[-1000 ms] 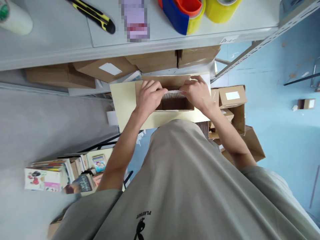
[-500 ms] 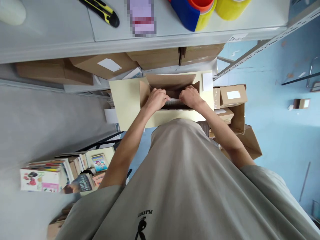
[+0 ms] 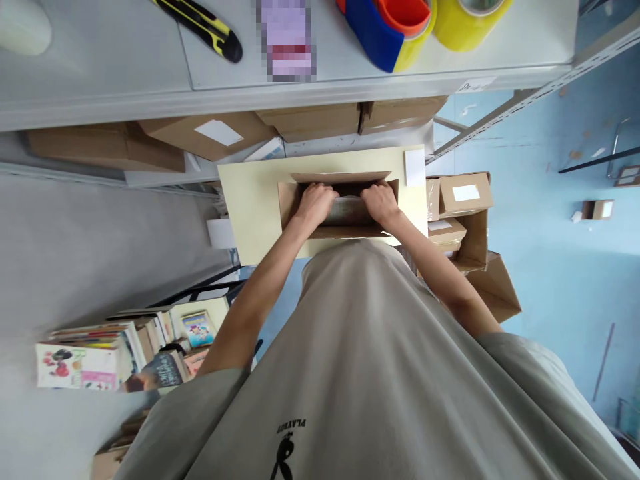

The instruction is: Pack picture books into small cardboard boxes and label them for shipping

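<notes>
An open cardboard box (image 3: 289, 208) with raised flaps stands on a pale yellow board (image 3: 253, 213). Inside it lies a greyish item in what looks like clear plastic wrap (image 3: 349, 212); its kind cannot be made out. My left hand (image 3: 319, 202) reaches into the box from the left, fingers curled over the wrapped item's left end. At the opposite end, my right hand (image 3: 380, 202) is closed on the same item. The fingertips of both hands are partly hidden inside the box.
Above, a grey shelf (image 3: 125, 87) holds a utility knife (image 3: 203, 30), a blue tape dispenser (image 3: 375, 37) and a yellow tape roll (image 3: 465, 27). Closed cartons (image 3: 310, 120) fill the lower shelf. Cardboard boxes (image 3: 463, 193) are stacked at right; books (image 3: 140, 347) stand at lower left.
Both hands have moved slightly lower in view with the wrapped item, which now shows more of its surface. The box's near flap has tilted toward me, and the far flap shows less.
</notes>
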The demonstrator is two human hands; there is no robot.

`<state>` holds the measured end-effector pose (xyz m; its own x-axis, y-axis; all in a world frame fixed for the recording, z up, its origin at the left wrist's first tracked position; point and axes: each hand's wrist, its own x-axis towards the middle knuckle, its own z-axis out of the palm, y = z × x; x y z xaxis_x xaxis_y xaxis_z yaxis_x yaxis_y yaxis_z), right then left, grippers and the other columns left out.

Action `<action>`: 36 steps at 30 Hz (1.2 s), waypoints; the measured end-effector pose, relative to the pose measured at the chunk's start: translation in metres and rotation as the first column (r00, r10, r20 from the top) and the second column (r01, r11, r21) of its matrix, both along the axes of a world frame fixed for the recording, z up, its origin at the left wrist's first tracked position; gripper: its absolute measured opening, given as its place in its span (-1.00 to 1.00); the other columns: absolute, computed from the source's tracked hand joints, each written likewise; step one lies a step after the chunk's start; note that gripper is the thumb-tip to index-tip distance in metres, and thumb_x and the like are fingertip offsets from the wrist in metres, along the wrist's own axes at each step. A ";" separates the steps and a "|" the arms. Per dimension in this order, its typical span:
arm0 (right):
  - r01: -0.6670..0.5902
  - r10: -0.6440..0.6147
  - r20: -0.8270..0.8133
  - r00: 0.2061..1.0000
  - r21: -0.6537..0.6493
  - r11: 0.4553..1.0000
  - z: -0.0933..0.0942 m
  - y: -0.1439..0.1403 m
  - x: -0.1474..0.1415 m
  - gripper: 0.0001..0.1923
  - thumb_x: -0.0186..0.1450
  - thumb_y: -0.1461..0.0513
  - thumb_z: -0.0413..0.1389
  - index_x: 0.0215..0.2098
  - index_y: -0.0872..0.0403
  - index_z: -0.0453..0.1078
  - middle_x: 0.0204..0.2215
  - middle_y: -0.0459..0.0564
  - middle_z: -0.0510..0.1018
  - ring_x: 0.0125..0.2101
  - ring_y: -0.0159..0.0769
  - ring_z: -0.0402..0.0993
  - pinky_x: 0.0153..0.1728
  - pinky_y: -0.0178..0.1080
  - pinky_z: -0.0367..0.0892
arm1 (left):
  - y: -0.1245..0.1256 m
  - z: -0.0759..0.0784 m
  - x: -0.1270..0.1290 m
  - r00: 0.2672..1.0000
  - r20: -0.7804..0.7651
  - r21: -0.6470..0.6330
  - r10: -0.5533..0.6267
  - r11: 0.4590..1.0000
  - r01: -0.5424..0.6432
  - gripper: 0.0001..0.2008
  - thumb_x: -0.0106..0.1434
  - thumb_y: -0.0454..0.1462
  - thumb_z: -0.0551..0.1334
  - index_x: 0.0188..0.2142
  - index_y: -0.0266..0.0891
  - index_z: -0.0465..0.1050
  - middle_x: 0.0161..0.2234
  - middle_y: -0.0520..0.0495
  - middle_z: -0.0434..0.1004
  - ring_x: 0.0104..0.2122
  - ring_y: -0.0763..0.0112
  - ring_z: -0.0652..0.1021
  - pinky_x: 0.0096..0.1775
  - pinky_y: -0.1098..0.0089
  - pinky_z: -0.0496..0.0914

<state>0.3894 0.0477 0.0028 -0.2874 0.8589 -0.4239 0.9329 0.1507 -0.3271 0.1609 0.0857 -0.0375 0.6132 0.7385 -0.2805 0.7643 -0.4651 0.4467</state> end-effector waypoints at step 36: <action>0.428 -0.394 -0.198 0.898 0.181 0.885 -0.039 -0.068 0.067 -0.19 0.63 0.08 0.17 0.77 -0.04 0.18 0.41 0.35 0.55 0.17 0.27 0.68 0.26 0.37 0.59 | -0.048 -0.015 -0.089 0.762 0.337 -0.023 0.553 0.814 -0.581 0.25 0.41 0.08 0.66 0.79 0.10 -0.09 0.39 -0.31 0.53 0.24 -0.08 0.75 0.39 -0.10 0.61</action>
